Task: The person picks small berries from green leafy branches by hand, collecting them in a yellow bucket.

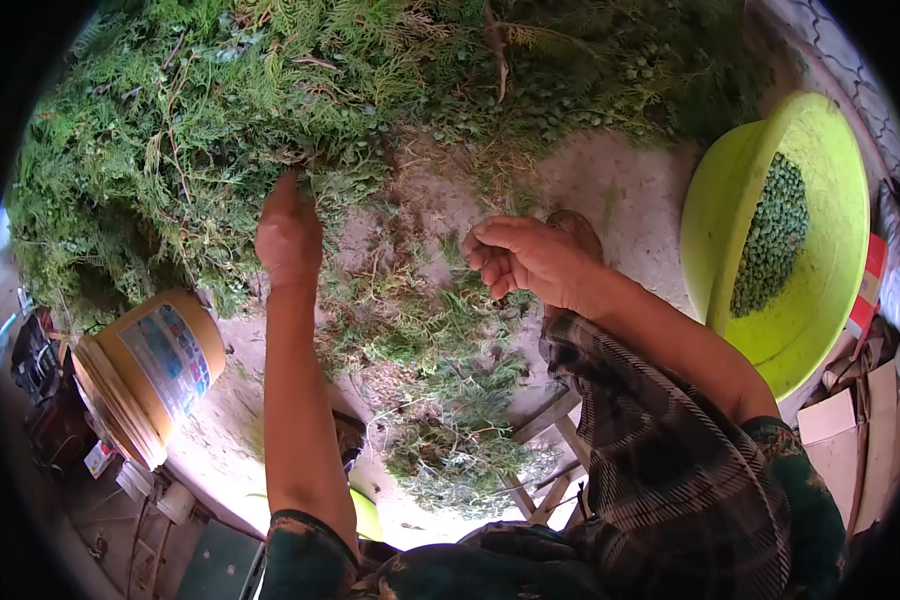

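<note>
My left hand [288,235] reaches to the edge of a big heap of green evergreen branches [270,90]. Its fingers are closed and point into the foliage; whatever is between the fingertips is hidden. Lower and to the right, my right hand [530,255] hovers over the ground with its fingers curled in toward the palm. What it holds, if anything, does not show. A lime-green basin [840,170] at the right, tilted in view, contains a pile of small green cones or berries [773,235].
Loose clippings [420,330] lie on the bare floor [620,180] between my arms. A yellowish bucket [160,350] with a label leans at the left. Wooden slats [550,412] show near my lap, where a plaid cloth [670,450] hangs. Cardboard [850,430] stands at the lower right.
</note>
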### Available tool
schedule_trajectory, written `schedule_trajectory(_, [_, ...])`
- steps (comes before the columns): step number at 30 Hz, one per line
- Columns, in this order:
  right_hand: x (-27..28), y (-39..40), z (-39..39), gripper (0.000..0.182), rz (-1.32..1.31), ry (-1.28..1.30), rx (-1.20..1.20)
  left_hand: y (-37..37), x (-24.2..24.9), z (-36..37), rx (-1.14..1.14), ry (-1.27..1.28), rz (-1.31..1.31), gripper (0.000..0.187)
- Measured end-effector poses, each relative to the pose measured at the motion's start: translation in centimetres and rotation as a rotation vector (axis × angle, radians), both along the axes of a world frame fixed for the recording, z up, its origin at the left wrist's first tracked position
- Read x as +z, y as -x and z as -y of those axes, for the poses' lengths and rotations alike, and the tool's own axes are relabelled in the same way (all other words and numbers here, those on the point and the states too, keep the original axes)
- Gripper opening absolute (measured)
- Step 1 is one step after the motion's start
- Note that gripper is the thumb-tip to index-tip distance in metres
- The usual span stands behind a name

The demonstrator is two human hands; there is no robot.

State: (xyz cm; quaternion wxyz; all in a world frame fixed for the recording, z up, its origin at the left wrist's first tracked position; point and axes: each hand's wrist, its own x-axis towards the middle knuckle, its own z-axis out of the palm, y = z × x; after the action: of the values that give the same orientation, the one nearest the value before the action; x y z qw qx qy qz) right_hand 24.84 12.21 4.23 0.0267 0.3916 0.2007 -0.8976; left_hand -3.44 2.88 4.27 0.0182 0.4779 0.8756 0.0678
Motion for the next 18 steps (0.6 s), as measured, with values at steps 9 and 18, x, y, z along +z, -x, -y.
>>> schedule_trajectory(9, [0.2,-0.4,0.3,0.024,0.034,-0.052,0.047,-1.2,-1.0,0.2,-0.086,-0.071,-0.045,0.018])
schedule_trajectory(18, [-0.6,-0.5,0.1,0.021,0.075,-0.051,0.062,-7.8,-3.9,0.2,-0.066,0.094,0.255,0.028])
